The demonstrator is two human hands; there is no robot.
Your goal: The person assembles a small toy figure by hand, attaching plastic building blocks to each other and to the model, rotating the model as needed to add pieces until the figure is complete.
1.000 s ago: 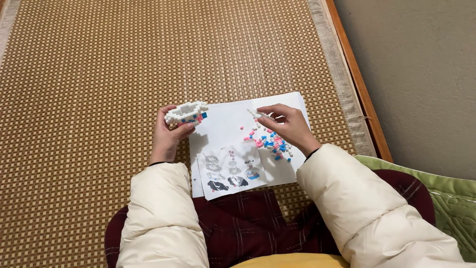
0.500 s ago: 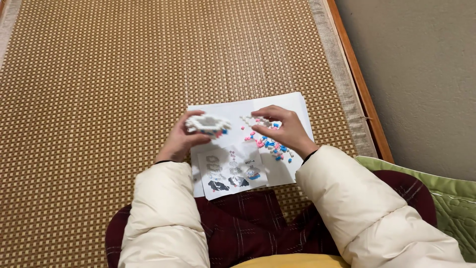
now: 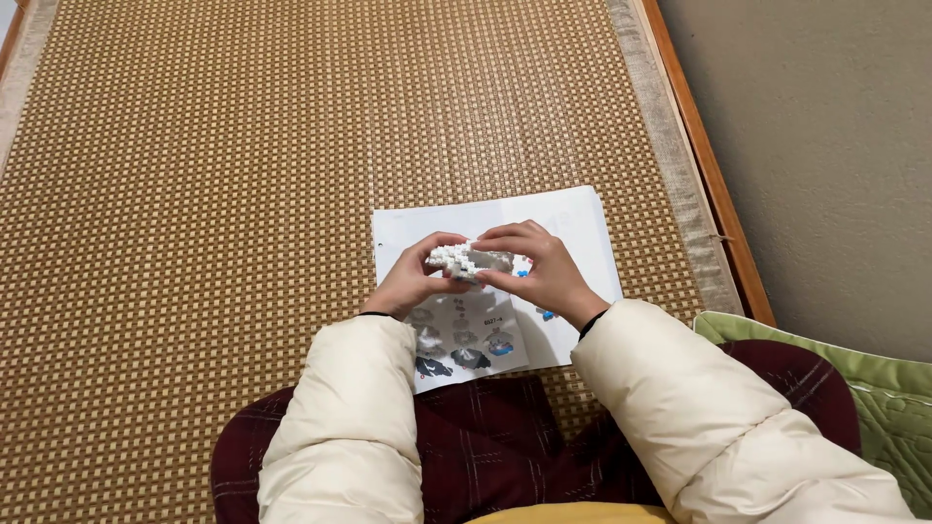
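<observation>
A small white model of tiny building bricks [image 3: 458, 259] is held between both hands above a white instruction sheet [image 3: 573, 218]. My left hand [image 3: 416, 279] grips its left end from below. My right hand [image 3: 542, 270] closes over its right end, thumb and fingers pinching it. Printed pictures of the model [image 3: 464, 344] show on the sheet's near part. A few blue loose bricks [image 3: 544, 312] peek out from under my right hand; the other loose pieces are hidden.
The sheet lies on a woven brown-and-tan mat [image 3: 243, 194] with a wooden border [image 3: 704, 165] on the right. Beyond it is a beige floor [image 3: 825, 146]. A green quilted cushion [image 3: 874, 388] sits at the lower right. Cream padded sleeves and dark plaid trousers fill the near edge.
My left hand has carried the white model rightward to the sheet's middle. My right hand has left the pile of loose bricks and closed onto the model's right end.
</observation>
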